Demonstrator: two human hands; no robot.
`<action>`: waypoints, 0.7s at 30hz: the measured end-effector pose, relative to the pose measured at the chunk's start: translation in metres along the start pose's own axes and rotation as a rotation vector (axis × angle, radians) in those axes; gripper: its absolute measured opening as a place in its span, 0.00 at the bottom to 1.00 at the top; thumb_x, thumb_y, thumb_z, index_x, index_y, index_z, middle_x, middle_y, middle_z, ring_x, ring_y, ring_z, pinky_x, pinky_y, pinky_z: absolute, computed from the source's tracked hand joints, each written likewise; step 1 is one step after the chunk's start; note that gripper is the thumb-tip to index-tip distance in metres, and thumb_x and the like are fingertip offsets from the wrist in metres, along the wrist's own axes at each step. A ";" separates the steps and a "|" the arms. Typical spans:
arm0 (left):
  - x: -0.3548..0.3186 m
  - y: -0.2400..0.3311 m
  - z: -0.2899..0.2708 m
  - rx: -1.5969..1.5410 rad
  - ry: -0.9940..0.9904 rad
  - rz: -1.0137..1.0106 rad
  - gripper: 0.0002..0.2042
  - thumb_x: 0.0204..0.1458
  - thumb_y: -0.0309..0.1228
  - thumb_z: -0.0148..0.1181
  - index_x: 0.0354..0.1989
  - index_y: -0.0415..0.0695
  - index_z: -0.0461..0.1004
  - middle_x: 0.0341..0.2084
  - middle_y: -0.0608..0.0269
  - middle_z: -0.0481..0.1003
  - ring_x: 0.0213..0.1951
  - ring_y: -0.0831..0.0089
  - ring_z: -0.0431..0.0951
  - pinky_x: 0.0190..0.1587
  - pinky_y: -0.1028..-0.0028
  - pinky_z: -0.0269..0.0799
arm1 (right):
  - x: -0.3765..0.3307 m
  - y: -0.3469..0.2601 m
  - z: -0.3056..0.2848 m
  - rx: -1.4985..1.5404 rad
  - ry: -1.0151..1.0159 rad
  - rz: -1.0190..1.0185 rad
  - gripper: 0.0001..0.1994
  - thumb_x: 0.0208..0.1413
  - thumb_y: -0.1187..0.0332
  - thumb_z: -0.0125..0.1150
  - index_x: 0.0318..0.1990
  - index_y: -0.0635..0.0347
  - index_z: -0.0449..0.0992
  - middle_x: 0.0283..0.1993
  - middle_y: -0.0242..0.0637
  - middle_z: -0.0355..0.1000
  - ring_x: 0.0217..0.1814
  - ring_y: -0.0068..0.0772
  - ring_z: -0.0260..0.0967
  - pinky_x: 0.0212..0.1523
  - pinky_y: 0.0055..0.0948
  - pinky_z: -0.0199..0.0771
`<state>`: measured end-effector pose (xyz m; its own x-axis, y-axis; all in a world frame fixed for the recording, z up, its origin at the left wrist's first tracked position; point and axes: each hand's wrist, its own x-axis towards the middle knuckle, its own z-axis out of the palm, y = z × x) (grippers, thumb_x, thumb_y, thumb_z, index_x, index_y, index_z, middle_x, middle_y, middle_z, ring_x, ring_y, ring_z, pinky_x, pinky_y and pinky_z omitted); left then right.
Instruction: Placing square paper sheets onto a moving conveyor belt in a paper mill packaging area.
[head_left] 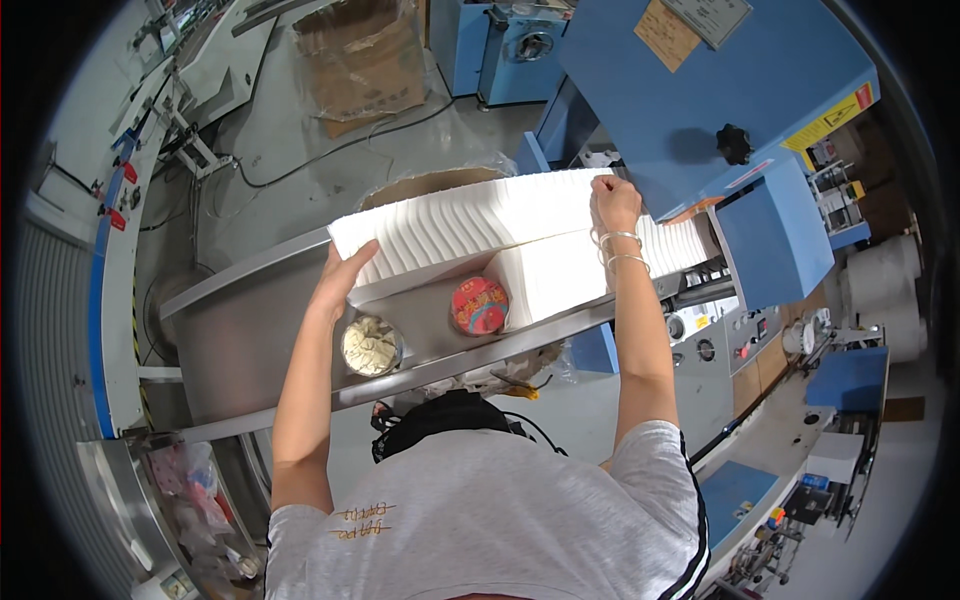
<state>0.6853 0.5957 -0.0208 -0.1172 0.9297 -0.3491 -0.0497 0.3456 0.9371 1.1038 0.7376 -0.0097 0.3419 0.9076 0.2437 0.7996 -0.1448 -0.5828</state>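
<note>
A long row of white folded paper stacks [430,235] lies along the metal chute, its left part standing in many upright layers. My left hand [345,278] grips the row's left end, thumb on top and the other fingers mostly hidden behind it. At the far edge of the white paper, near the blue machine, my right hand [617,205] is closed, its fingers curled against the stack. A second white block [555,280] lies nearer me. Beside it stands a round tub with a red printed top [480,306]. A clear round container of crumpled cream-coloured material [371,346] sits below my left hand.
The metal chute [235,335] slopes to the left with raised rims. A large blue machine [700,110] with a black knob overhangs the right end. Behind the chute are a cardboard box [360,70] in plastic and a black cable [300,168] on the floor.
</note>
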 end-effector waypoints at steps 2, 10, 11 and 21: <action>0.000 0.000 -0.001 0.002 0.001 -0.005 0.46 0.48 0.45 0.66 0.68 0.38 0.45 0.62 0.50 0.59 0.65 0.60 0.57 0.65 0.67 0.50 | 0.001 0.000 0.001 -0.060 0.018 -0.021 0.08 0.51 0.64 0.61 0.35 0.52 0.82 0.37 0.44 0.77 0.41 0.49 0.74 0.44 0.39 0.73; 0.009 -0.009 -0.005 0.046 0.003 0.010 0.44 0.49 0.45 0.65 0.68 0.37 0.46 0.63 0.52 0.59 0.65 0.62 0.57 0.65 0.68 0.50 | 0.002 0.005 0.006 -0.159 0.009 -0.201 0.07 0.52 0.68 0.55 0.34 0.48 0.81 0.39 0.43 0.75 0.42 0.49 0.73 0.45 0.40 0.73; 0.008 -0.006 -0.003 0.035 -0.008 0.012 0.44 0.49 0.45 0.65 0.68 0.37 0.46 0.63 0.52 0.59 0.65 0.62 0.57 0.65 0.68 0.50 | 0.003 0.003 0.007 -0.116 -0.007 -0.187 0.06 0.51 0.67 0.57 0.33 0.50 0.81 0.39 0.43 0.75 0.42 0.48 0.73 0.45 0.39 0.72; 0.018 -0.003 0.006 0.048 -0.078 0.055 0.42 0.51 0.43 0.64 0.68 0.38 0.48 0.64 0.55 0.58 0.65 0.65 0.56 0.65 0.69 0.48 | 0.016 0.019 -0.004 -0.311 -0.197 -0.126 0.06 0.50 0.64 0.58 0.30 0.51 0.80 0.40 0.41 0.75 0.42 0.44 0.73 0.45 0.38 0.72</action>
<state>0.6895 0.6117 -0.0300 -0.0407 0.9538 -0.2977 0.0021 0.2980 0.9546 1.1268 0.7481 -0.0137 0.1545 0.9797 0.1276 0.9512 -0.1126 -0.2874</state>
